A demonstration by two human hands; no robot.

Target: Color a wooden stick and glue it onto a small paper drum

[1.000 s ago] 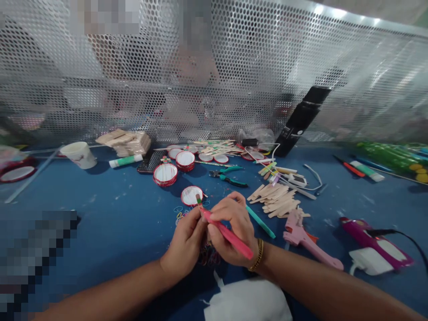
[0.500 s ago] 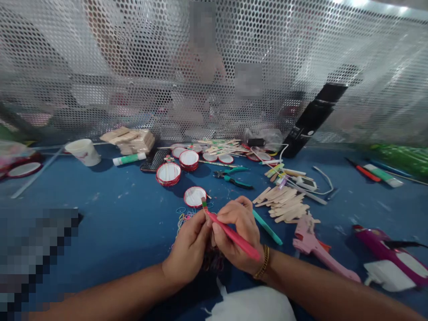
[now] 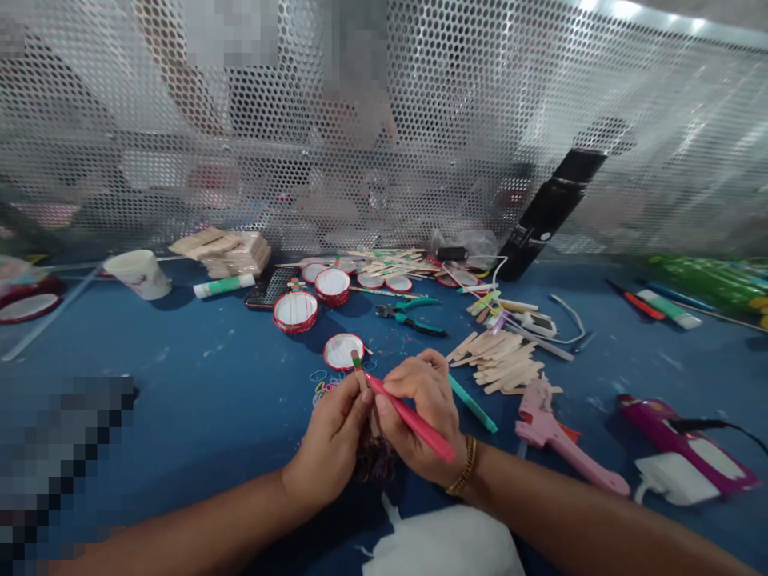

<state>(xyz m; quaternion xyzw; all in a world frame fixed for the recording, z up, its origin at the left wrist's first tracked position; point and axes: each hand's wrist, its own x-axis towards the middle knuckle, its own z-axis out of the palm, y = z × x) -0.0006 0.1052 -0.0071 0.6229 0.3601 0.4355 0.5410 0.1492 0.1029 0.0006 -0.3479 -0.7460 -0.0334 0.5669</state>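
My left hand (image 3: 327, 440) pinches a wooden craft stick (image 3: 358, 364) that points up and away, with a green band and a brownish tip. My right hand (image 3: 435, 400) grips a pinkish-red marker (image 3: 423, 428) like a pen. Its tip is close to the stick's right edge, below the green band; whether it touches I cannot tell. Just beyond the stick lies a round white disc (image 3: 343, 352) with a red rim. Small coloured rubber bands (image 3: 324, 388) are partly hidden behind and under my hands.
To the right lie plain craft sticks (image 3: 507, 360), a teal pen (image 3: 474, 404), a pink glue gun (image 3: 555, 440) and a white plug (image 3: 675, 478). Pliers (image 3: 414, 316), stacked red-rimmed discs (image 3: 295, 312) and a cup (image 3: 139, 274) stand further back, before a perforated metal screen (image 3: 420, 192).
The craft stick now leans slightly left, and more of its bare wood shows below the green band. The marker tip sits at its right side. The whole view has shifted a little.
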